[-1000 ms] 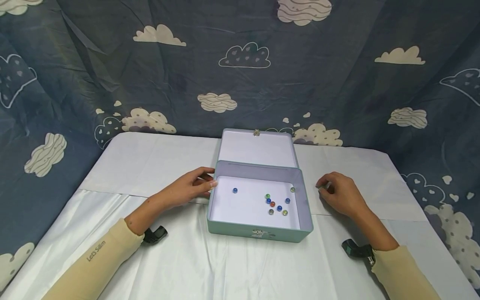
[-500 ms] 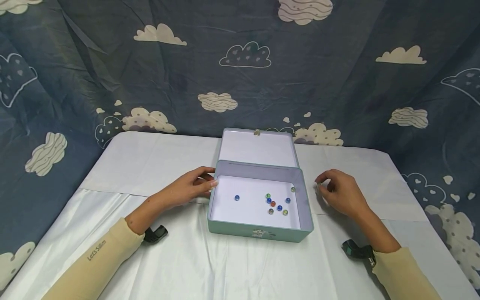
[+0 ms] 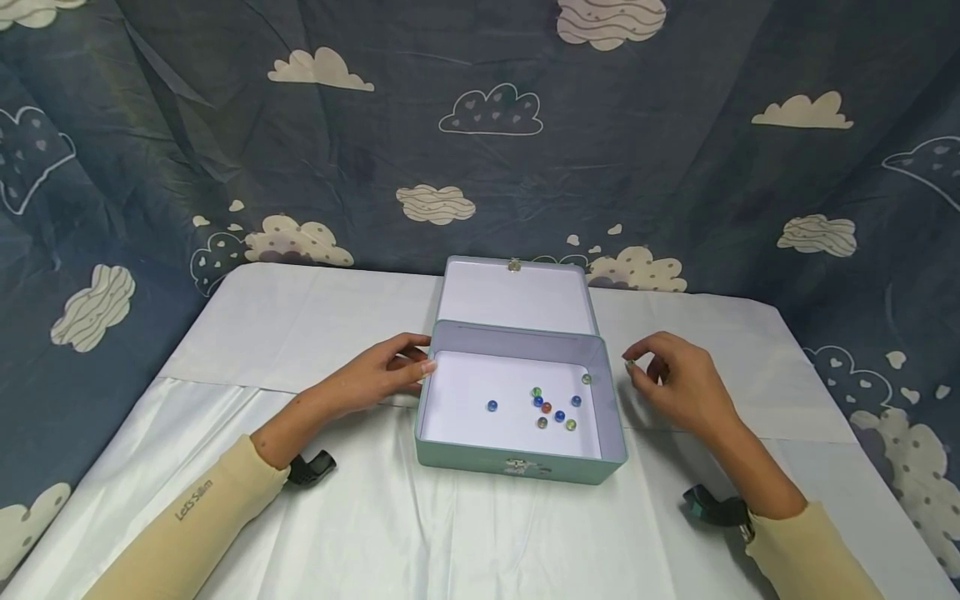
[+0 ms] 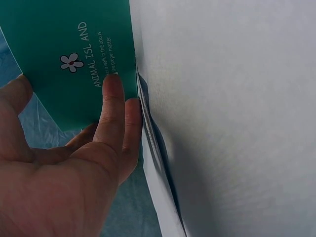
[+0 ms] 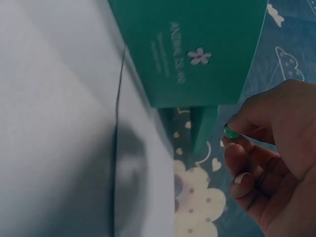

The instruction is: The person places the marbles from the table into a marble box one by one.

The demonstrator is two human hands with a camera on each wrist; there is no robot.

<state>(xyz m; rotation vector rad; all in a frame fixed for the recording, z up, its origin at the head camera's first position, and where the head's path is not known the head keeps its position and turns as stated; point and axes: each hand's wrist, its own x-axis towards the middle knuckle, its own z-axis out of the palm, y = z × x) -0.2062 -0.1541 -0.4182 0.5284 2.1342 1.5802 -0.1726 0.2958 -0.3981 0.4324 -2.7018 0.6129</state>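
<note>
A green tin box (image 3: 480, 456) stands on the white cloth, its lid (image 3: 516, 293) tipped back. Inside lie several glass marbles; a blue marble (image 3: 492, 406) sits apart on the left, and a red marble (image 3: 546, 407) lies amid a loose cluster on the right. My left hand (image 3: 386, 372) touches the box's left side, its thumb at the rim. In the left wrist view two long fingers (image 4: 112, 108) lie along the printed green wall. To the right of the box, my right hand (image 3: 686, 387) pinches a green marble (image 5: 230, 132) between thumb and index finger, outside the wall.
White cloth (image 3: 360, 517) covers the table, with a fold line across it. A dark blue curtain (image 3: 495, 167) with cloud prints hangs behind and at both sides. Black wrist devices (image 3: 716, 506) sit beneath the sleeves.
The lone blue marble has rolled rightward and towards the front of the box. My right hand has risen slightly and moved left, bringing the green marble closer to the box. The left hand stays put.
</note>
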